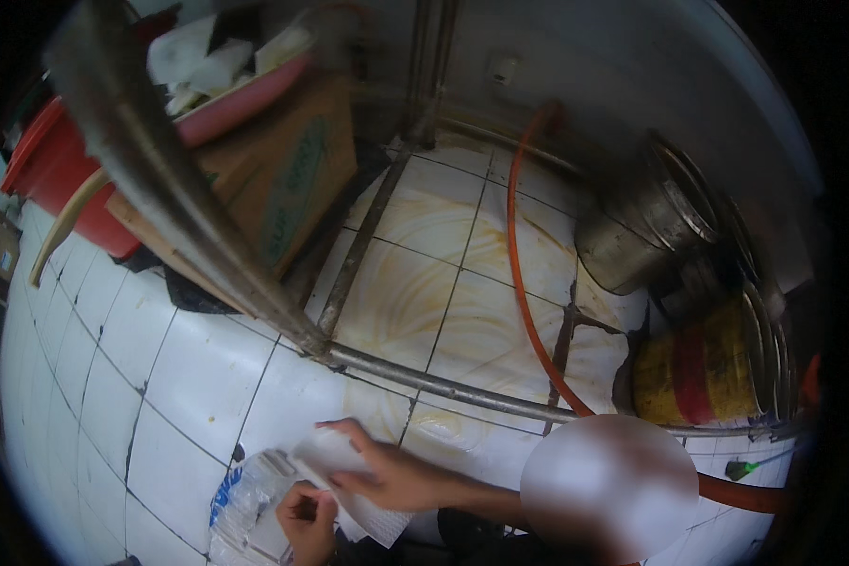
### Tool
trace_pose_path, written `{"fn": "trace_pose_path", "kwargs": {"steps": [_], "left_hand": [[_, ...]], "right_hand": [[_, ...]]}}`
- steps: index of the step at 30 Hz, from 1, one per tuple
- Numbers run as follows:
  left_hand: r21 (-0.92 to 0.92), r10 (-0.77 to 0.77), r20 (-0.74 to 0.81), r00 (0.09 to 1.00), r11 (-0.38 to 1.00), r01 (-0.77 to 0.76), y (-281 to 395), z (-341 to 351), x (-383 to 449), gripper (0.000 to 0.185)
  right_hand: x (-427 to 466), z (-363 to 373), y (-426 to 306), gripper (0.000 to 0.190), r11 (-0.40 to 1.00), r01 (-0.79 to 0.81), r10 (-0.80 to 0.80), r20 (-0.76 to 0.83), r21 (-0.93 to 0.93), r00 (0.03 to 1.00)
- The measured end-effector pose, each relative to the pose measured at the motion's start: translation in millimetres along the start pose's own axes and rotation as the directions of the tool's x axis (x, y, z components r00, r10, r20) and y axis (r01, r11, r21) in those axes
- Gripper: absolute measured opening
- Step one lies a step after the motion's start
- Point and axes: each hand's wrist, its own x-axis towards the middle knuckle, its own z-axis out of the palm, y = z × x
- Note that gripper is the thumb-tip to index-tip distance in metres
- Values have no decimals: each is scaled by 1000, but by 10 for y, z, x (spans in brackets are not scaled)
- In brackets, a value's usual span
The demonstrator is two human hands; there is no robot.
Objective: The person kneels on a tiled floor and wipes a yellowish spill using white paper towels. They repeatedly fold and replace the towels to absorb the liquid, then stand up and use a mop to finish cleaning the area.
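Note:
Low in the picture, white embossed paper towels (382,525) lie between my two hands. My left hand (308,516) pinches their near left edge between thumb and curled fingers. My right hand (393,470) reaches in from the right, its thumb and fingers around the folded sheets. Just left of my hands, a clear plastic pack with blue print (244,506) rests on the white floor tiles and holds more white paper. Beyond the hands, a yellowish, streaky smear (396,283) covers the tiles under a metal frame, and a wet-looking patch (442,431) shines on the near side of its bar.
A metal rack bar (453,389) crosses low, joined to an upright post (184,191). An orange hose (516,247) curves over the tiles. Metal cans (630,233) and a yellow can (700,361) stand right. At left are a cardboard box (304,184) and red tub (78,191).

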Motion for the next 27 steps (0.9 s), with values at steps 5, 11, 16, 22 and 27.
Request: {"fn": "trace_pose_path", "kwargs": {"steps": [5, 11, 16, 22, 27], "left_hand": [[94, -70, -54, 996, 993, 75, 213, -108, 311, 15], [440, 33, -240, 970, 895, 78, 338, -210, 601, 17], [548, 100, -395, 913, 824, 147, 254, -985, 762, 23], [807, 222, -469, 855, 501, 313, 166, -1912, 212, 31], [615, 141, -787, 601, 259, 745, 559, -1885, -82, 43]], "right_hand": [[166, 16, -219, 68, 987, -99, 86, 108, 128, 991], [359, -1121, -504, 52, 938, 144, -136, 48, -314, 990], [777, -3106, -389, 61, 856, -291, -57, -637, -427, 769], [1690, -4243, 748, 25, 526, -773, -132, -932, -354, 337], [1810, -4738, 1210, 21, 23, -799, -580, -658, -601, 479]]}}
